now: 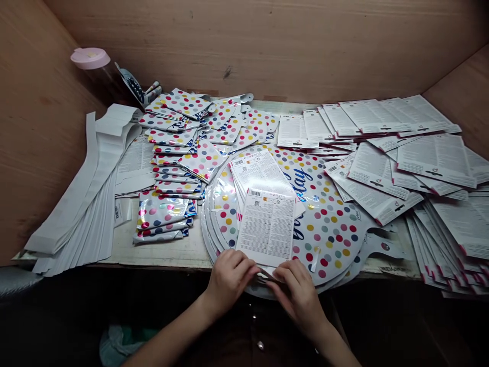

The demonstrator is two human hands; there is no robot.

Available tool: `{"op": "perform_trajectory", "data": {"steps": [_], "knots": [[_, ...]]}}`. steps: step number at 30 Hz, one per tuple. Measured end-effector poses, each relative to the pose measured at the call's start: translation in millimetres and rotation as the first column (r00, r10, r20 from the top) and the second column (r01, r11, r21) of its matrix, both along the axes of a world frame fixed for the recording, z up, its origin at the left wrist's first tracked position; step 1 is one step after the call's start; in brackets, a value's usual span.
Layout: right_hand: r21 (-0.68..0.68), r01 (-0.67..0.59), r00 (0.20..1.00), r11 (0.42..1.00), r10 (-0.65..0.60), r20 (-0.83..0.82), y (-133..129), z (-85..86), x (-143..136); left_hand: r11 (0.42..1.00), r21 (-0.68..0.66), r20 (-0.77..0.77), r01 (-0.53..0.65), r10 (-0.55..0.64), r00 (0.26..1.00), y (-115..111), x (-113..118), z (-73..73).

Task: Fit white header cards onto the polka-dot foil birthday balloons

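A white printed card [265, 229] lies over other cards [257, 168] on a stack of round dotted foil balloons [332, 224]. At its bottom edge, my left hand [232, 275] pinches the left side of a thin, dark-looking edge. My right hand [298, 290] has thumb and fingers closed on the right side of that same edge. Whether this edge belongs to the card or to a separate piece cannot be made out. Both hands are just in front of the table's front edge, a short gap between them.
Folded dotted packets [164, 209] are piled left of the balloons. Long white paper strips [95, 178] lie at the far left, near a pink-lidded bottle [91, 60]. Many printed cards [435, 158] spread over the right side. Cardboard walls [267, 46] enclose the table.
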State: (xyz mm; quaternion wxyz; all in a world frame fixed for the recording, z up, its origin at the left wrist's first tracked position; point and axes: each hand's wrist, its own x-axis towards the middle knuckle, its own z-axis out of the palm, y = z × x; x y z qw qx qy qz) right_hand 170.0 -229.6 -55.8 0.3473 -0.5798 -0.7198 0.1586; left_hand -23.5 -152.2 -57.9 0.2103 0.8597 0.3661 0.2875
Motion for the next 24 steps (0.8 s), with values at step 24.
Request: {"op": "perform_trajectory", "data": {"steps": [24], "knots": [[-0.371,0.584,0.392,0.722,-0.651,-0.650,97.6,70.6,96.9,0.788,-0.554,0.093,-0.268,0.378,0.921,67.1,38.1,43.2]]}}
